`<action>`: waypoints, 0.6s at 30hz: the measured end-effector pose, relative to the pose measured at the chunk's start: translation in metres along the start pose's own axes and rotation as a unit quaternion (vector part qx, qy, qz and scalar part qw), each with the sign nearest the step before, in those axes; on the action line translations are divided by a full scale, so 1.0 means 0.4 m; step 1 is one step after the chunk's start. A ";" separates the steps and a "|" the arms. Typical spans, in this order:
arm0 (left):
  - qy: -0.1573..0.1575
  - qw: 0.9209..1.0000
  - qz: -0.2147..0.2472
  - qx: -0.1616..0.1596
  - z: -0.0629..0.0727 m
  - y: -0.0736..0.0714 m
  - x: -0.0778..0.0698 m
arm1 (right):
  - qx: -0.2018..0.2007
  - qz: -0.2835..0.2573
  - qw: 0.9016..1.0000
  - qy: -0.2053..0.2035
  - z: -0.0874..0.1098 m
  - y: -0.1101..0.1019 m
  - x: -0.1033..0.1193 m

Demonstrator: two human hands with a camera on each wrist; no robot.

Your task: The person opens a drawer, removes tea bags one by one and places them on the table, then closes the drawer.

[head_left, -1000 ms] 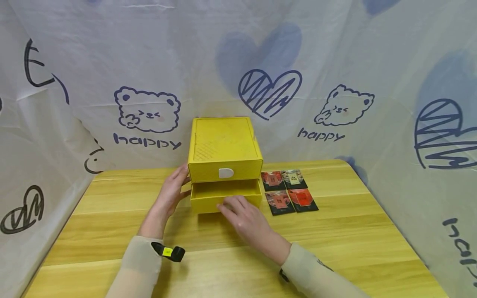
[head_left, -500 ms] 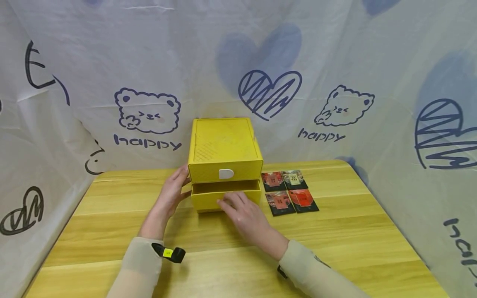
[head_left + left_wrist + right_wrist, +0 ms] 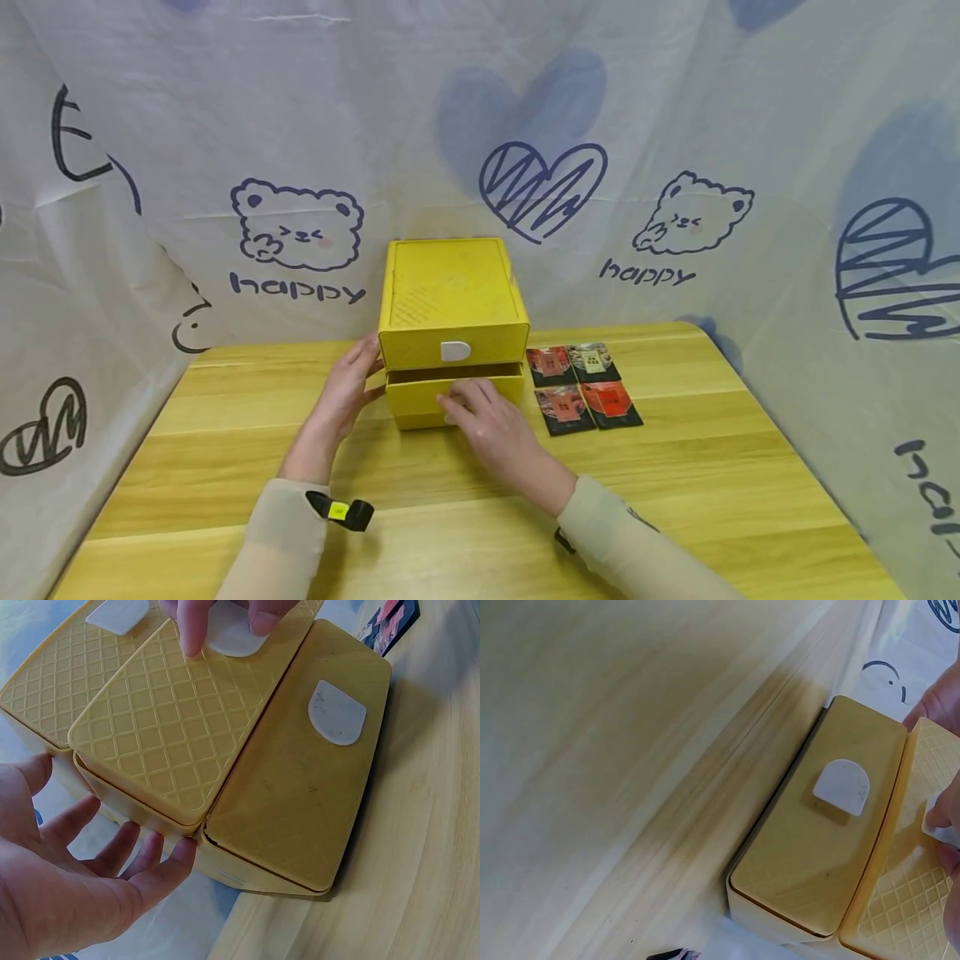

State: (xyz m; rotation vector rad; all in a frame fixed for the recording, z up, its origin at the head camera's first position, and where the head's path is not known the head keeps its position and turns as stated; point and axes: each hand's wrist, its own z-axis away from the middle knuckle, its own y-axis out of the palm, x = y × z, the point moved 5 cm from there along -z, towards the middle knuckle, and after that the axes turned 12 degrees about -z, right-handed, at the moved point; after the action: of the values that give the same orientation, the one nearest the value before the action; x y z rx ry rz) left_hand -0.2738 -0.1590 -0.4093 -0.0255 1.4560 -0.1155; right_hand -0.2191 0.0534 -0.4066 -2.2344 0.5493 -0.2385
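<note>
A yellow drawer box [image 3: 455,283] stands on the table near the back curtain. Its middle drawer [image 3: 416,398] sticks out a little, with a narrow gap at its top. My right hand [image 3: 498,429] is at that drawer's front. In the left wrist view, the index finger and thumb of that hand pinch the white tab [image 3: 234,637]. The top drawer and the bottom drawer [image 3: 817,832] each have a white tab too. My left hand [image 3: 347,385] touches the box's left side with spread, slightly bent fingers [image 3: 161,870].
Several dark, red-printed packets [image 3: 562,406] lie in a block right of the box. The wooden table [image 3: 420,533] reaches back to a white printed curtain [image 3: 420,108]. A black device [image 3: 348,512] is strapped on the left sleeve.
The middle drawer has slid back into the box, and its visible opening has narrowed. My right hand has moved slightly away from me along with it. The left hand stays put.
</note>
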 end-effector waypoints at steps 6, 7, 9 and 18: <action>0.003 1.000 -0.003 0.001 0.000 0.000 0.002 | 0.000 -0.011 1.000 0.006 -0.006 0.006 -0.012; 0.004 1.000 -0.003 0.002 -0.001 0.000 0.002 | -0.001 -0.012 1.000 0.006 -0.008 0.007 -0.014; 0.004 1.000 -0.003 0.004 -0.001 0.000 0.001 | -0.001 -0.013 1.000 0.007 -0.010 0.008 -0.018; 0.004 1.000 -0.008 0.005 0.001 -0.001 0.002 | 0.006 -0.004 1.000 0.013 -0.014 0.022 -0.034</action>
State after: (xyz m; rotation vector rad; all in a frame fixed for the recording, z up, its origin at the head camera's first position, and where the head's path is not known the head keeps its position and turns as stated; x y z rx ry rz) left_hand -0.2734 -0.1595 -0.4101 -0.0275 1.4634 -0.1364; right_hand -0.2360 0.0507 -0.4094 -2.2256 0.5508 -0.2752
